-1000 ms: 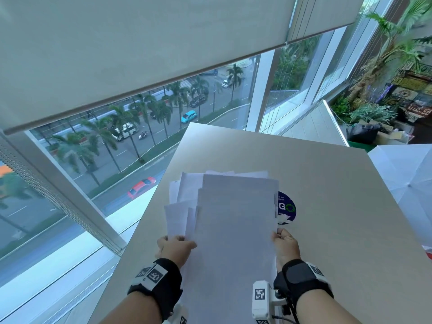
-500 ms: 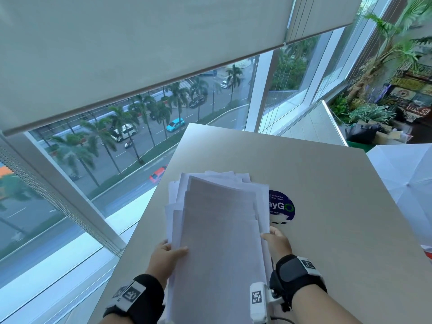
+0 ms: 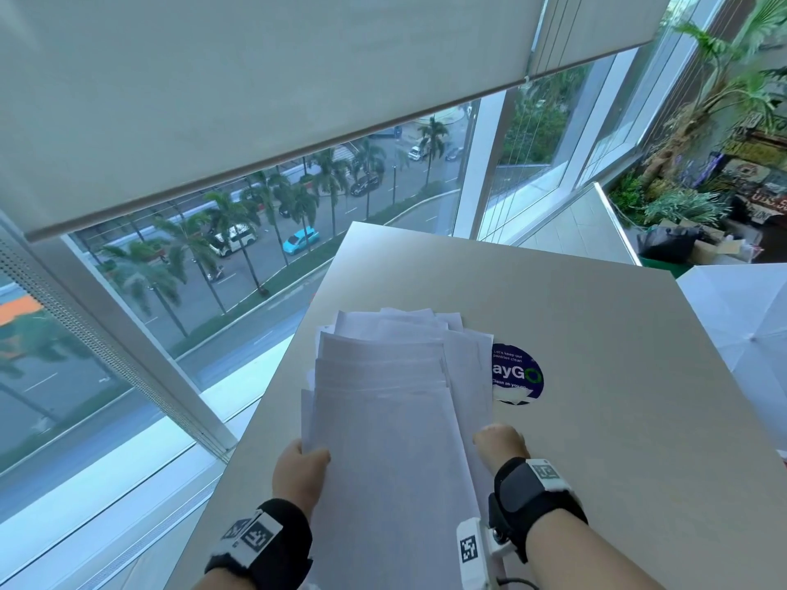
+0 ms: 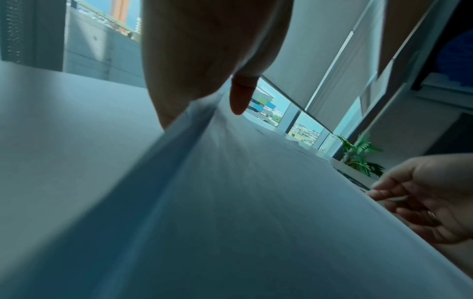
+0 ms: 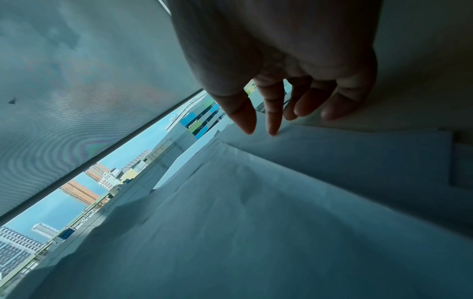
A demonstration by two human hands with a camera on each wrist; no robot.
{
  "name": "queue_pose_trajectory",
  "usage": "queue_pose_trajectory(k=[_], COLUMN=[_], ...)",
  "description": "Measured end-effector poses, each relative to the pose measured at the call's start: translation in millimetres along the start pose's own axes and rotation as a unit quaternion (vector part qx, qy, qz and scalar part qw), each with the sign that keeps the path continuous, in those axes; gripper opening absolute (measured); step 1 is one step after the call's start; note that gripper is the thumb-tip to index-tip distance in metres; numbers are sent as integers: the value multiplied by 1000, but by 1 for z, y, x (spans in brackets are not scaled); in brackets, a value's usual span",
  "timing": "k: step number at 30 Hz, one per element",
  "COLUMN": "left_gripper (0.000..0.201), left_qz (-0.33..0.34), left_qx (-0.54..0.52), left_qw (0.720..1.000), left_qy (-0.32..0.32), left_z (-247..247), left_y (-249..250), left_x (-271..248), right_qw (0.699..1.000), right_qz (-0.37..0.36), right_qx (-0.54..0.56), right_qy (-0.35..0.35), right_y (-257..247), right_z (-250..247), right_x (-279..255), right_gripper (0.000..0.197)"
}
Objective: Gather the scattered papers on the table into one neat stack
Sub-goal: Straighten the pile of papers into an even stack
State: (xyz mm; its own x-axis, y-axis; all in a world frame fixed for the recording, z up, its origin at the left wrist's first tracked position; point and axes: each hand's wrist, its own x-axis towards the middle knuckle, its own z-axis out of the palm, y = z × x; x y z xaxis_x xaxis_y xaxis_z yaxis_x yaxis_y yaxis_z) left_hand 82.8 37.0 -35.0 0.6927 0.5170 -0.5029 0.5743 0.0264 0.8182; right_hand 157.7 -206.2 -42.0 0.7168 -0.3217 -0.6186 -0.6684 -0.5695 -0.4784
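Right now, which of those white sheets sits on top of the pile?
The long sheet nearest the person, running down between the left hand and the right hand. Its whole face shows, while the other sheets only peek out beyond its far edge.
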Motion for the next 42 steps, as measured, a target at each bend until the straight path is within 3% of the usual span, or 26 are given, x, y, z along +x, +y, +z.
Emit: queue_pose_trajectory(k=[1,4,7,9,11,14,16,19,22,25,29,32,37,40,42], left_gripper=[28,26,29,37,33,15,33,46,13,26,17,14,26,18,26], left_qz=[8,21,2,-11,-24,-45,-44,-51,-26,-9,-25,-46,-34,-49,-53], left_qx=[3,6,-1,-8,-25,-64,-64,-55,-74,-66,-54,-75,-58,-74,-55], left_qw=[1000,1000,999,998,997,993,991,996,997,997,995,995,995,993,996], left_qy=[-2,-10,-44,-61,-62,-84,-111,-58,24,50,82,52,-74,-81,-54], left_z=[1,3,9,11,9,6,6,8,9,10,6,7,16,11,5], left_y=[1,5,6,3,1,1,-2,-6,-9,-12,-9,-12,-21,-16,-14], left_x=[-1,-7,-13,-10,-7,-6,-4,0,2,5,5,8,4,3,3], right_qw=[1000,999,999,1000,1000,1000,998,997,997,996,995,994,984,976,977], right_qz=[-12,-17,-10,8,11,-12,-26,-31,-29,-51,-58,-50,-76,-89,-85], right_qx=[-12,-35,-30,-25,-17,-18,-22,-11,9,20,70,91,14,54,62], right_qy=[-5,-16,-20,-5,0,-23,-47,-73,-76,-68,-45,-27,-161,-190,-187], right_y=[-2,-8,-16,-18,-20,-17,-15,-16,-17,-16,-13,-11,-9,-8,-2], right_z=[1,10,16,17,17,12,8,4,5,9,11,5,1,-8,-14], right_x=[0,2,-7,-12,-15,-15,-12,-12,-17,-20,-22,-26,-32,-36,-39], right_gripper=[18,28,15,42,54,55,49,30,43,47,42,48,82,85,81])
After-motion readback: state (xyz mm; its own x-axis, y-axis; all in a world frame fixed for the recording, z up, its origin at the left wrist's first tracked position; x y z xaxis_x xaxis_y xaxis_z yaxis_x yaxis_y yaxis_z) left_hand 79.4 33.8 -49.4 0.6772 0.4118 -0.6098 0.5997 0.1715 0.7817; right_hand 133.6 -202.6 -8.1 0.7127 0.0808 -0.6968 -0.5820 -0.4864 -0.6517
